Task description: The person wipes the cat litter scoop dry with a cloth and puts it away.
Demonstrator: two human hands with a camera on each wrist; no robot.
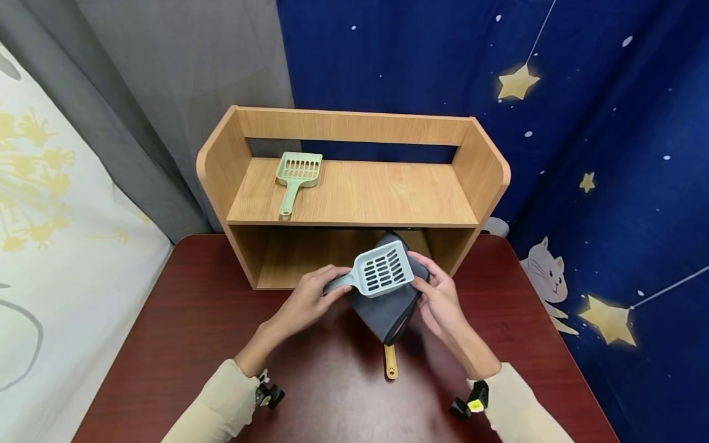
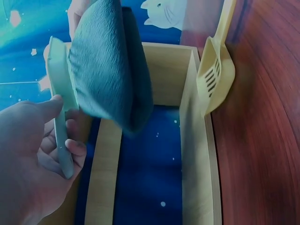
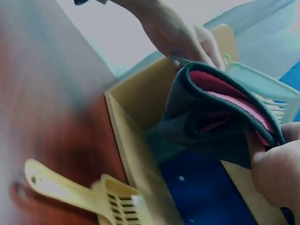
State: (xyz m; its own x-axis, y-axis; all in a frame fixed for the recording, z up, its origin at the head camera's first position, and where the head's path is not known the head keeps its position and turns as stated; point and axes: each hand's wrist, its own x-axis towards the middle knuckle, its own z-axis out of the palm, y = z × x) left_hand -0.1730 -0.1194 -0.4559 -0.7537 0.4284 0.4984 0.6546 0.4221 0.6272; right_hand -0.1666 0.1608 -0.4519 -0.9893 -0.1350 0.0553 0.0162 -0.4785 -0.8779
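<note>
My left hand [image 1: 308, 296] grips the handle of a pale blue litter scoop [image 1: 361, 268], its slotted pan pointing right. In my right hand [image 1: 441, 303] is a folded dark grey cloth [image 1: 381, 315], pinched at its edge. A pink inner side [image 3: 220, 89] of the cloth shows in the right wrist view. From the head, the scoop's pan overlaps the cloth, and my right fingers are right at the pan's edge. Below the cloth lies a yellow litter scoop [image 3: 70, 190] on the table; in the head view only its handle [image 1: 391, 363] shows.
A two-tier wooden shelf [image 1: 354, 223] stands at the back of the dark red table [image 1: 221, 344]. On its upper board, toward the left, rests a green litter scoop [image 1: 296, 178]. Grey and blue starry curtains [image 1: 421, 55] hang behind it.
</note>
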